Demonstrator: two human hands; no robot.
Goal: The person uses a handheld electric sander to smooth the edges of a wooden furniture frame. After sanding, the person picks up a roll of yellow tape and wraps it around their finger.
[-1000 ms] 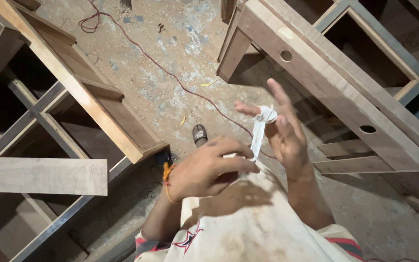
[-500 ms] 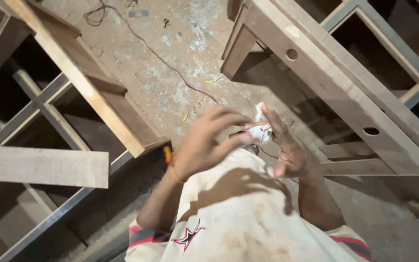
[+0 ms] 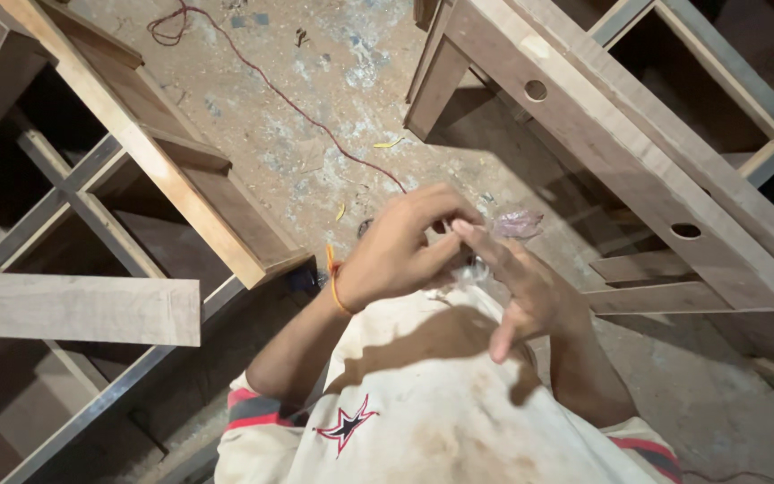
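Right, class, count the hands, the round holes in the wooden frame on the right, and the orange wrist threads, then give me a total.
Hands: 2, left hand and right hand
Round holes in the right wooden frame: 2
Orange wrist thread: 1, on the left wrist
Total: 5

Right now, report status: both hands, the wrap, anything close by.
Left hand pinching at right hand's finger. White cloth strip barely visible between them, mostly hidden. Red cable on floor, wooden frames either side, none touching.
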